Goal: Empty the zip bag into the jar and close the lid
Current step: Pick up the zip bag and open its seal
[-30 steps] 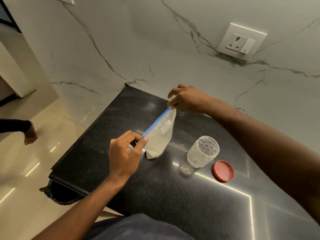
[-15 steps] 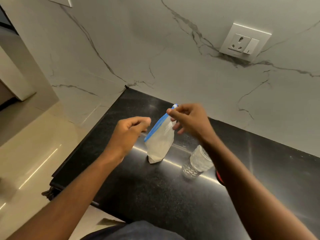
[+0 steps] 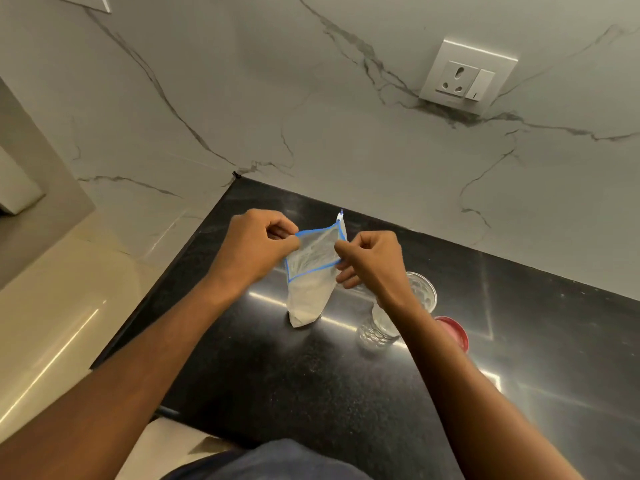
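A clear zip bag [image 3: 308, 292] with a blue zip strip stands on the black counter [image 3: 311, 375], pale contents in its lower half. Its mouth is pulled apart into a wide opening. My left hand [image 3: 256, 247] pinches the left lip of the mouth, and my right hand [image 3: 372, 261] pinches the right lip. A clear patterned jar [image 3: 419, 292] stands without a lid just right of the bag, partly hidden behind my right forearm. The red lid [image 3: 455, 332] lies flat on the counter beside the jar.
A marble wall with a white socket [image 3: 465, 77] rises behind the counter. The counter's left edge drops to a pale tiled floor [image 3: 52, 323]. My dark clothing shows at the bottom edge.
The bag's mouth, a closed blue strip a second ago, is now pulled open. Both hands have shifted onto opposite lips of the mouth. A foot on the floor has left the view.
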Motion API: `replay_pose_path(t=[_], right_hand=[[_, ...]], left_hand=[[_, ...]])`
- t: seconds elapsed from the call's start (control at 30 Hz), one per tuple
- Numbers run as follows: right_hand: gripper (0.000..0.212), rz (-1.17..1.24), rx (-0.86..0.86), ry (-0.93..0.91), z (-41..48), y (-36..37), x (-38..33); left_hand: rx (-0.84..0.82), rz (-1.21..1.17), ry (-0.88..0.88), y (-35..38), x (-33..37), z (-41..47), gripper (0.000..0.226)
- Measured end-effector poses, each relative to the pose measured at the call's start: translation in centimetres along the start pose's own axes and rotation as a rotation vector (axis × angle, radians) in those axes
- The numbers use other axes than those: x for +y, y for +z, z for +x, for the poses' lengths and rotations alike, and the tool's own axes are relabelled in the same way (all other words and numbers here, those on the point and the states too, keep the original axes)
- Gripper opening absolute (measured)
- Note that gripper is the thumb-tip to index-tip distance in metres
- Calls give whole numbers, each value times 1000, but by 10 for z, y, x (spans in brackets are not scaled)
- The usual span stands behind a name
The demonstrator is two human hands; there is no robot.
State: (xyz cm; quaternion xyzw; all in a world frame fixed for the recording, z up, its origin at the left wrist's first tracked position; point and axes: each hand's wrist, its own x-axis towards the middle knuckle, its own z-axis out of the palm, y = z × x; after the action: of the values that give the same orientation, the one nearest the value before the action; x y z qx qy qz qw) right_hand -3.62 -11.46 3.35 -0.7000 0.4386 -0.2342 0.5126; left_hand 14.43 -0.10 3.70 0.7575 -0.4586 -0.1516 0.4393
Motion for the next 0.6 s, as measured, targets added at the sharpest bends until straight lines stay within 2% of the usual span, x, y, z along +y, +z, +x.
replay_pose_path(t=[0.17,0.27,0.3,0.4,0.47,0.6], right_hand=[[21,-101,68,-81,-16,-14,3],[19,-109,63,-120,-21,-13,4],[20,-97,63,-128,-22,-12,5],[21,-61,56,-175,-24,-7,9],[16,-26,42,-193,-26,-4,12],[11,-31,-24,-185,-29,1,19]], left_hand=[[39,273,132,-12,15,5,14],[-95,267,158,-4,41,0,4],[-173,253,139,2,50,-1,12],[-359,244,-8,25,70,2,60],[-400,277,-98,41,76,12,70],[-375,314,-113,63,77,32,49]])
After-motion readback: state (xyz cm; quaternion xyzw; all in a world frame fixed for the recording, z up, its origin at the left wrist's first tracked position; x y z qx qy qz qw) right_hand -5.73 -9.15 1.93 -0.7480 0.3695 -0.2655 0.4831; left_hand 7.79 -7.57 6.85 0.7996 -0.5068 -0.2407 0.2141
